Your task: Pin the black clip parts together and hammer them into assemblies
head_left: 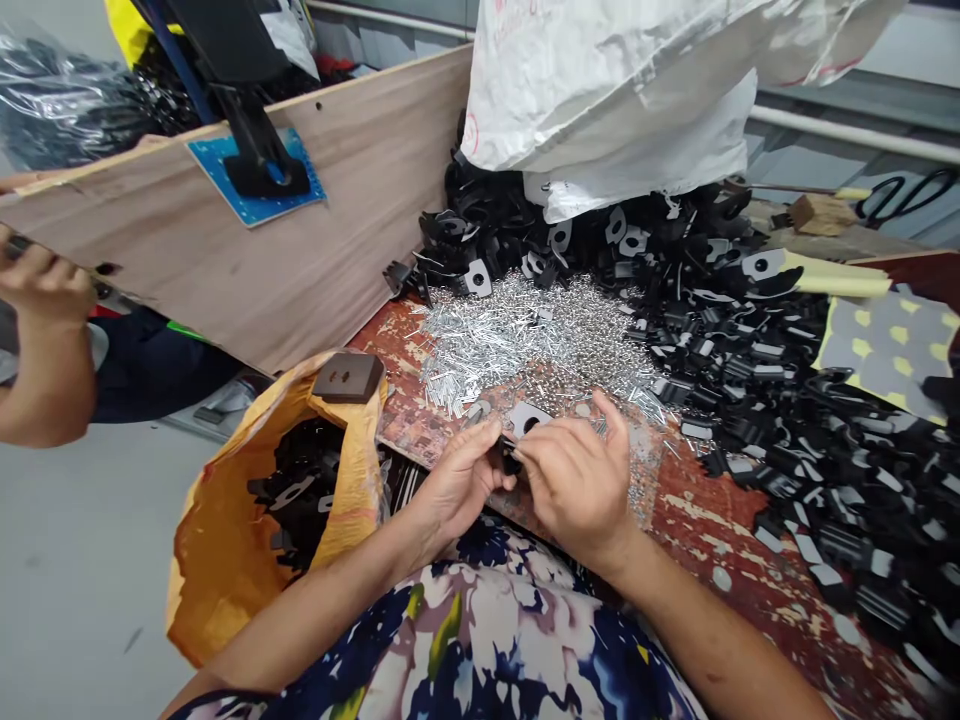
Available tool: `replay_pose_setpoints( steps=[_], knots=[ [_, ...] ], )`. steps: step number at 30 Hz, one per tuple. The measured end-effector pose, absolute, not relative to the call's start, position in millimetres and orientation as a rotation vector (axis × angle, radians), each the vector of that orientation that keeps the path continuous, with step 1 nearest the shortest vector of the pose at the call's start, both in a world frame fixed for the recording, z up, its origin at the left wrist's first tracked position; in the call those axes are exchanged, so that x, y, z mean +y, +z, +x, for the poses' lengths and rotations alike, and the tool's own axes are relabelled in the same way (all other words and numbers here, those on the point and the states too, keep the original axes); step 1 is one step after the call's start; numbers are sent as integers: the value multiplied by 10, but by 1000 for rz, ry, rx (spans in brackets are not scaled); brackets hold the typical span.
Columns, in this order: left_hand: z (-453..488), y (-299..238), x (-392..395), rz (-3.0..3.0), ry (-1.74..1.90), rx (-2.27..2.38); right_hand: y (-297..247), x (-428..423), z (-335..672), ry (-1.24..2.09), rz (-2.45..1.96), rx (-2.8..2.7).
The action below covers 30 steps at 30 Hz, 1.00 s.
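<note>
Close to my body, at the table's front edge, my left hand (466,478) grips a small black plastic part (511,457) between thumb and fingers. From the other side my right hand (581,485) pinches at the same part, its index finger and thumb closed there. Whether a tiny pin also sits in that pinch is hidden. A grey pad with a dark round hole (527,414) shows just beyond the fingertips; I cannot tell if it belongs to the held part. Behind the hands lies a heap of thin silver metal pins (517,335).
Black plastic parts (750,370) are heaped at the back and right of the worn red table (690,520). An orange sack (217,530) with black parts stands left, a brown block (347,378) on its rim. Beyond a wooden board (360,180), another person's hand (45,280) shows.
</note>
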<state>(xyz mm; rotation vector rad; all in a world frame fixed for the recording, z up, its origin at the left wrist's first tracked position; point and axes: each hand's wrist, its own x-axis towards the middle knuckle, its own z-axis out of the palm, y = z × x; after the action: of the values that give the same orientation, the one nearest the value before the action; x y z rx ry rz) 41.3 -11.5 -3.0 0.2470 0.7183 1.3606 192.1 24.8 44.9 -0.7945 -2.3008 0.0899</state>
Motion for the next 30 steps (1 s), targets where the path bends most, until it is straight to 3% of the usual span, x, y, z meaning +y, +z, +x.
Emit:
replay_pose_setpoints(
  steps=[5, 12, 17, 22, 27, 30],
  knots=[
    [448, -25, -126, 199, 1401, 747, 381, 248, 1824, -155, -714, -2361],
    [328, 26, -344, 438, 1361, 847, 253, 257, 1779, -52, -697, -2268],
    [-26, 56, -685, 867, 1338, 1286, 122, 223, 1870, 209, -702, -2494],
    [-388, 4, -902, 1095, 1100, 1646, -108, 273, 2227, -11, -1098, -2858],
    [-286, -393, -783, 1038, 1146, 1709, -183, 257, 2374, 246, -1291, -2935],
    [-226, -596, -713, 1100, 1140, 1755, -44, 227, 2429, 369, -1184, -2842]
  ],
)
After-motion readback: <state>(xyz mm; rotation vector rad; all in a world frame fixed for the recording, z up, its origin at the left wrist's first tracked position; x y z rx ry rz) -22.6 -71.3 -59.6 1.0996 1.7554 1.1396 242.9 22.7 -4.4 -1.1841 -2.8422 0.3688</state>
